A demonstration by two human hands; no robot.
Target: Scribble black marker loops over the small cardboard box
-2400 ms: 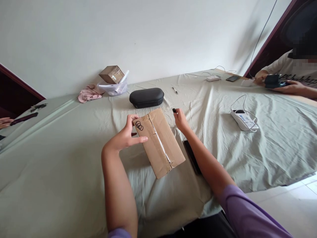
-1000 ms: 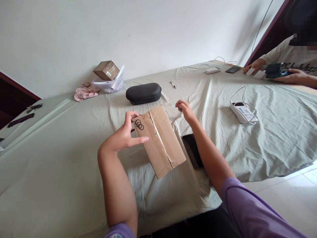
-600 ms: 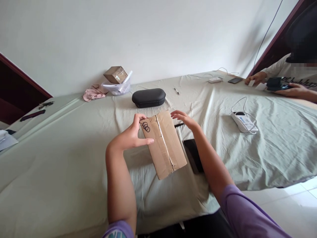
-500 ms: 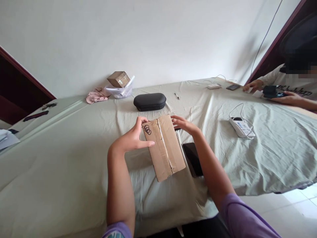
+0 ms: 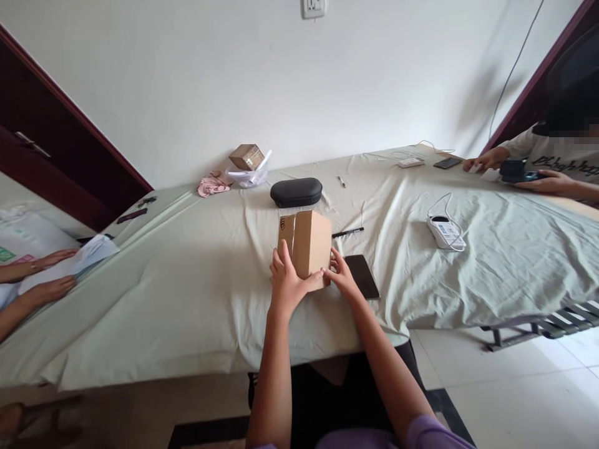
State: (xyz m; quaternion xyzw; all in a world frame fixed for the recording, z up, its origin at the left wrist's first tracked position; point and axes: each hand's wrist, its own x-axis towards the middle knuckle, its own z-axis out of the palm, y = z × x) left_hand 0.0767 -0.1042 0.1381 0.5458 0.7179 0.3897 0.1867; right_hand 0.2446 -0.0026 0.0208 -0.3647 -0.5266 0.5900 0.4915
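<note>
A brown cardboard box (image 5: pixel 318 240) is held between my two hands over the near middle of the table. Tape runs along its seam, and a black scribble marks its far left corner. My left hand (image 5: pixel 287 280) grips the left and near side, thumb stretched across the near face. On the right, my right hand (image 5: pixel 340 273) holds the lower right edge, its fingers partly behind the box. Just right of that hand lies a dark tablet or phone (image 5: pixel 363 277). A black pen (image 5: pixel 348 232) rests behind it, and a black zip case (image 5: pixel 296 192) lies beyond the box.
A green cloth (image 5: pixel 187 280) covers the table. At the back are a plastic bowl (image 5: pixel 250 178) with a small carton (image 5: pixel 247 157), and a pink cloth (image 5: pixel 214 184). A white power strip (image 5: pixel 445 233) lies right. People's hands show at left (image 5: pixel 51 290) and right (image 5: pixel 545 183).
The box has been turned and tilted, so a side face now shows. Both hands have shifted to its near end. My view has moved back, bringing in another person's hands at left.
</note>
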